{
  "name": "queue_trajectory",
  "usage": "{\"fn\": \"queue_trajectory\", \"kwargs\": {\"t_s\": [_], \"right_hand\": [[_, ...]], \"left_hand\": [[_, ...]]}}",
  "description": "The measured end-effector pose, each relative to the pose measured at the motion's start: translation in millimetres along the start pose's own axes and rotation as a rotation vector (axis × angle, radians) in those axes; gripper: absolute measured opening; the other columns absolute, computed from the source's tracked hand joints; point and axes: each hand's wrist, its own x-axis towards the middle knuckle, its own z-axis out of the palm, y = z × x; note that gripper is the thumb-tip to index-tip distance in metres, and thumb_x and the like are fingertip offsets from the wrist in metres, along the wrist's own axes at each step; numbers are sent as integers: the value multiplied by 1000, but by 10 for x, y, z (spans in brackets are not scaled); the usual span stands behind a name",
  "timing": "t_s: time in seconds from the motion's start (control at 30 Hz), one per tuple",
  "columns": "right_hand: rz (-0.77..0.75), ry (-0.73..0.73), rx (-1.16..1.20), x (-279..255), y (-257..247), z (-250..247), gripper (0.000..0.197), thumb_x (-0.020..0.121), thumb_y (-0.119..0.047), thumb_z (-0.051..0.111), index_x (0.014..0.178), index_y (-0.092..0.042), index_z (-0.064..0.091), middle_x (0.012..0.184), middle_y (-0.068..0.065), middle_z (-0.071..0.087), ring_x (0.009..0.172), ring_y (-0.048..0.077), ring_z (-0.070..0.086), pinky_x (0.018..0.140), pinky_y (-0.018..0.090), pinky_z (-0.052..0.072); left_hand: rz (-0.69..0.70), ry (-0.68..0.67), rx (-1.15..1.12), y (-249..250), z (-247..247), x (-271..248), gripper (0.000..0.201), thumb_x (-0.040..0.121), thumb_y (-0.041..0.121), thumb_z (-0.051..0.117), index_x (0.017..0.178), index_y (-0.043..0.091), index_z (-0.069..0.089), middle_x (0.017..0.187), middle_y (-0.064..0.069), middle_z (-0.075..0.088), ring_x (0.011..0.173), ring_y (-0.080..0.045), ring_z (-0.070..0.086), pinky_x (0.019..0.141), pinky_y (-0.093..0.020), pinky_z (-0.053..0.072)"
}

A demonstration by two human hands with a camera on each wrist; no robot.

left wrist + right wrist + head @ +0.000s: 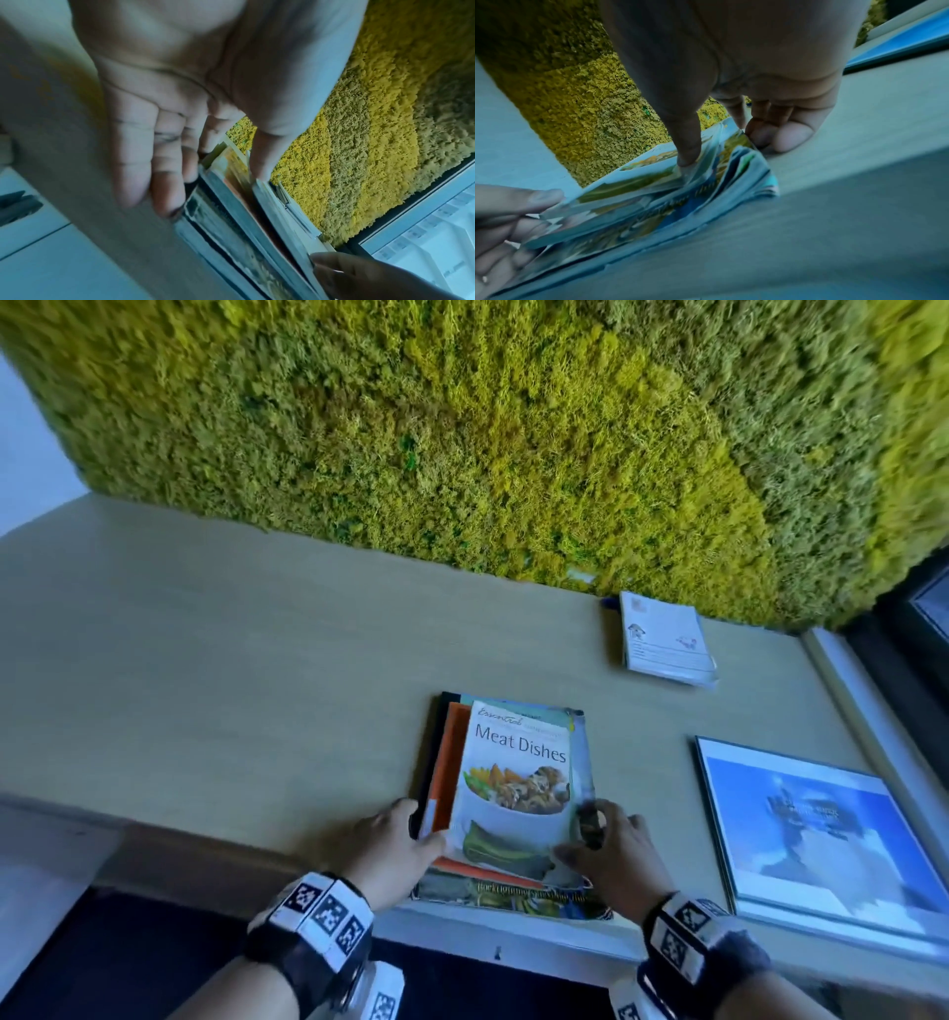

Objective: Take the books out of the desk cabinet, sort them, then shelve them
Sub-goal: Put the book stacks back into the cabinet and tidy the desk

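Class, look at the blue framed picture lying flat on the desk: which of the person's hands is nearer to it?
Right. The right hand grips the book stack's right edge, on the side facing the blue framed picture. The left hand holds the stack's far, left edge.

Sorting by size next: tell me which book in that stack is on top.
The white Meat Dishes cookbook tops the stack; the orange book and darker covers lie beneath it, showing only at their edges.

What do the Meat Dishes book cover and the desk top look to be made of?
Meat Dishes book: glossy paper softcover, probably; it shows sheen and flexes under the left hand and right hand. Desk top: pale wood-look surface, matte, faint grain; laminate or veneer, cannot tell.
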Motion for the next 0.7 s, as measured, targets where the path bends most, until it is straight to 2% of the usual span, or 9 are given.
{"fn": "queue_trajectory", "kwargs": {"t_s": [0.1,0.17,0.23,0.37,0.47,0.53,0.6,0.67,0.7], "right_hand": [[6,-29,-5,-202,87,14,76,81,-49,80,143,-24,44,97,-9,39,120,28,53,102,33,46],[0,-59,-19,-332,181,22,78,81,-49,80,145,-23,43,99,-8,40,117,25,52,101,31,45],[-16,-70,-12,-488,267,24,81,80,-52,79,146,-24,42,107,-2,42,108,21,52,103,32,46],[-32,-105,114,-789,515,97,79,80,-48,81,144,-26,41,119,5,43,108,23,51,97,30,47],[6,-94,521,-929,802,226,67,75,-34,88,132,-31,51,124,12,59,107,26,66,95,43,58],[56,-145,746,-1052,945,242,59,81,-19,85,130,-17,52,113,15,72,94,28,75,79,44,64],[95,-269,872,-1211,1069,241,48,85,-10,80,126,-5,56,104,19,77,89,37,77,72,50,64],[95,-372,889,-1337,1198,262,39,87,-8,77,123,-5,62,103,22,78,92,45,75,81,62,61],[83,-397,879,-1384,1271,274,36,88,-7,75,122,-6,63,103,22,78,93,46,75,83,62,60]], "left_hand": [[-16,-1,-28,-19,64,-252,70,89,67,54,144,24,45,126,-4,68,102,-24,70,73,-27,50],[-48,-36,-166,-28,139,-469,65,89,66,55,135,22,45,91,-2,67,67,-18,68,54,-26,52],[-77,-24,-248,-24,235,-668,66,85,72,54,126,21,46,70,-1,57,49,-17,57,46,-30,51],[-95,9,-142,49,528,-980,83,73,92,36,100,15,52,76,-8,63,68,-27,62,56,-33,36],[-79,-43,-213,131,838,-1236,83,72,93,43,96,14,49,74,-3,54,60,-20,57,54,-30,42],[-70,-10,-339,102,1062,-1342,97,56,97,54,101,11,52,84,-3,57,71,-19,59,66,-35,49],[-108,8,-490,40,1276,-1408,86,56,83,69,107,15,55,105,-4,66,95,-23,65,88,-40,52],[-142,-14,-596,51,1397,-1527,63,68,59,73,113,19,56,120,-7,65,114,-28,61,100,-43,49],[-153,-22,-618,34,1464,-1581,55,74,49,73,117,19,55,123,-9,63,117,-29,59,103,-44,48]]}}
